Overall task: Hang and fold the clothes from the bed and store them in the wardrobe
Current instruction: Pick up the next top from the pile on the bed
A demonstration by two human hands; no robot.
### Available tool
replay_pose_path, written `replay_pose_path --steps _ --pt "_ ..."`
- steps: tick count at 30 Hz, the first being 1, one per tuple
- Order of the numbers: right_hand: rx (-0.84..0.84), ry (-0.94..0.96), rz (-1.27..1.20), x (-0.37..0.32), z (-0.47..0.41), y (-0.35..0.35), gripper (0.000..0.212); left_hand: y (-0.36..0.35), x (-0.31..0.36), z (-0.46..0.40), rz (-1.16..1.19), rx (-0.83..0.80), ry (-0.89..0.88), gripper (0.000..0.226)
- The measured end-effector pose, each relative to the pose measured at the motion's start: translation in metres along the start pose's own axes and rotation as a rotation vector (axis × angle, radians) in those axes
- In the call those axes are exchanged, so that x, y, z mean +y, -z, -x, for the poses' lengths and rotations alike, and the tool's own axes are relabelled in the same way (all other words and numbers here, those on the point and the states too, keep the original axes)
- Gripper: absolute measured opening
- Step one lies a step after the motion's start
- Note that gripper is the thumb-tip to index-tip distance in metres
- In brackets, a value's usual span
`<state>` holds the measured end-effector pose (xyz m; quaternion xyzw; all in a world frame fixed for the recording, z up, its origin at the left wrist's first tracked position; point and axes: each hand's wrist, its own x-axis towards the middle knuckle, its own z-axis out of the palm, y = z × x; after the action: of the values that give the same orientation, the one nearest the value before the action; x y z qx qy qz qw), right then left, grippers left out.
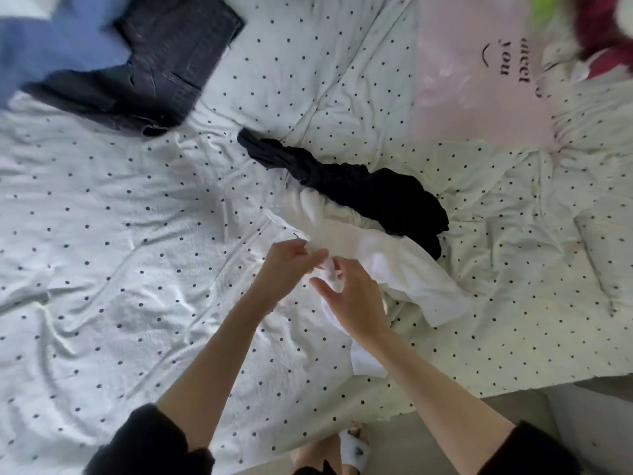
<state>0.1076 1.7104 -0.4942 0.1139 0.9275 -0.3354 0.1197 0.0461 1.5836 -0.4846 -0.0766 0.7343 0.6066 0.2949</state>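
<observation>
A crumpled white garment (404,269) lies on the dotted bed cover (137,217) near the bed's front edge. My left hand (291,269) pinches a fold of its edge. My right hand (352,303) sits just beside it, fingers curled around the same bunched white cloth. A crumpled black garment (370,190) lies right behind the white one, touching it. Dark grey jeans (157,63) lie folded at the far left, beside a blue garment (58,46).
A pink pillow (479,70) with dark lettering lies at the far right of the bed. Red and green fabric (599,25) shows in the top right corner. The bed's edge (513,389) runs along the lower right, with grey floor and my slippered foot (356,450) below.
</observation>
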Motion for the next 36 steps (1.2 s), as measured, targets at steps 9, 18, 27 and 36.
replay_pose_path --steps 9,18,27,36 --pt "0.316 0.265 -0.273 -0.046 0.038 0.129 0.009 -0.009 0.109 0.085 -0.107 0.061 -0.398 0.002" --pt "0.278 0.549 -0.346 -0.089 0.168 0.238 0.017 -0.044 0.145 0.216 -0.217 0.082 -0.638 0.029" --pt "0.044 0.71 -0.379 -0.191 0.262 0.268 0.016 0.003 0.102 0.338 -0.144 0.239 -0.577 0.024" --pt "-0.212 0.761 -0.301 -0.331 0.299 0.124 0.04 0.19 0.05 0.501 -0.203 0.595 -0.636 0.034"
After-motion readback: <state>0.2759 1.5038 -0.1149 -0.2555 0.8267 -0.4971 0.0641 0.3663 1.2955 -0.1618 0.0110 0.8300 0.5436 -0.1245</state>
